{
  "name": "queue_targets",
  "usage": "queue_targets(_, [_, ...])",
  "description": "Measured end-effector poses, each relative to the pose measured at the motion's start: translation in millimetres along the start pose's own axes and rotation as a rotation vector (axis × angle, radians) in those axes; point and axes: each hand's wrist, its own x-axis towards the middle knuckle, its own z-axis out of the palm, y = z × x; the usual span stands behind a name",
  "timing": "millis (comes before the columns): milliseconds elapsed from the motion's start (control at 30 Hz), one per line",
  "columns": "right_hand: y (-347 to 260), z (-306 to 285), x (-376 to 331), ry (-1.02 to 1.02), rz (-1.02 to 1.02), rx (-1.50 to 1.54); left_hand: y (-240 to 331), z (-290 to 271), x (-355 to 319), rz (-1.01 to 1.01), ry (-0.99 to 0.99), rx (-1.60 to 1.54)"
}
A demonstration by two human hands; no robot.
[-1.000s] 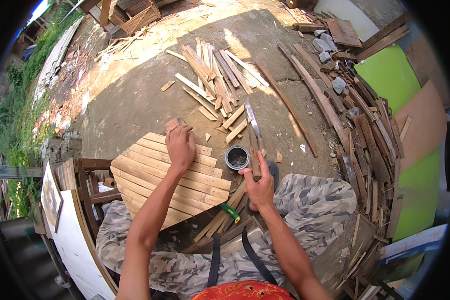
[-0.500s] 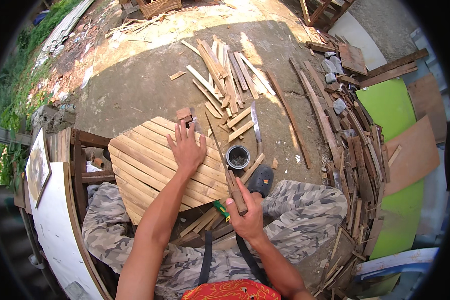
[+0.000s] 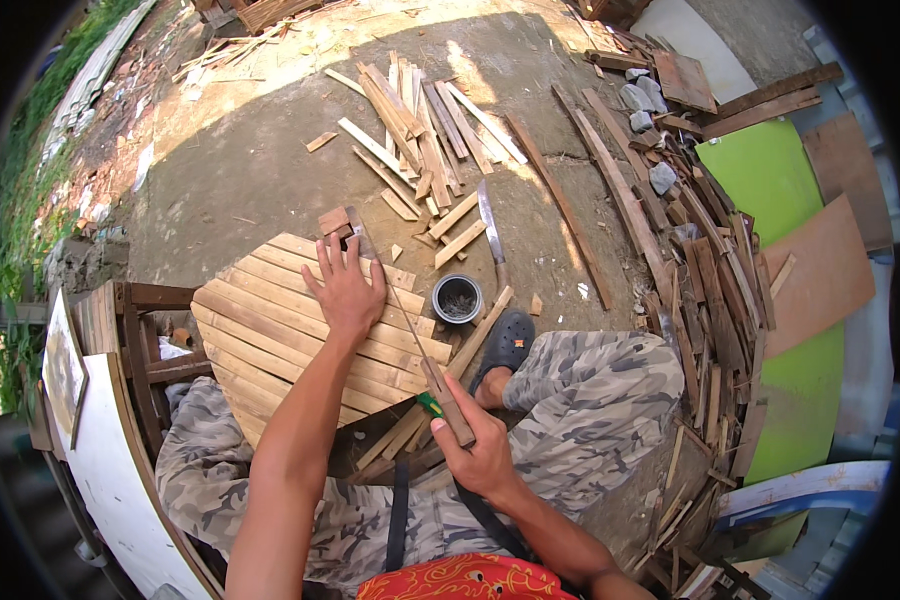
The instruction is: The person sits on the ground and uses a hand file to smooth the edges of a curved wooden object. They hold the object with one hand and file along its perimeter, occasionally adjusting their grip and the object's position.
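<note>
A slatted wooden panel (image 3: 260, 335) with angled corners lies before me, over my left leg. My left hand (image 3: 348, 295) rests flat on it near the right side, fingers spread. In my right hand (image 3: 475, 445) is a handsaw (image 3: 448, 400), gripped by its wooden handle. Its long thin blade slants up and left across the slat ends at the panel's right side, passing close to my left fingers. Beside the saw handle shows part of a green and yellow tool handle (image 3: 430, 404). A dark pot (image 3: 457, 299) of what look like nails stands right of the panel.
A long knife (image 3: 490, 225) lies beyond the pot. Cut wooden strips (image 3: 425, 140) are heaped farther off. Small wood blocks (image 3: 335, 220) sit at the panel's far edge. Scrap timber (image 3: 710, 300) is piled along the right, and a white board (image 3: 105, 450) stands at left.
My right hand has drawn back toward me, and the saw has tilted left so its blade crosses the panel's right edge. The left hand keeps its place on the slats. The view has shifted slightly.
</note>
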Motion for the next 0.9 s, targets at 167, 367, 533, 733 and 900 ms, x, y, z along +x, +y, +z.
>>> queue_targets(167, [-7,-3,-5,-0.082,0.231,0.086,-3,4,0,0.019,0.014,0.045])
queue_targets(367, [-5,-5,-9,0.007,0.067,0.073,-4,7,3,0.003,-0.09,0.162])
queue_targets(533, [17,9,20,-0.047,0.162,0.12,-4,3,4,-0.006,-0.158,0.204])
queue_targets(733, [31,24,27,-0.012,0.134,0.164,-6,2,5,0.003,-0.129,0.158])
queue_targets(900, [12,-13,-21,-0.057,0.118,0.08,-12,7,10,0.058,-0.102,0.15])
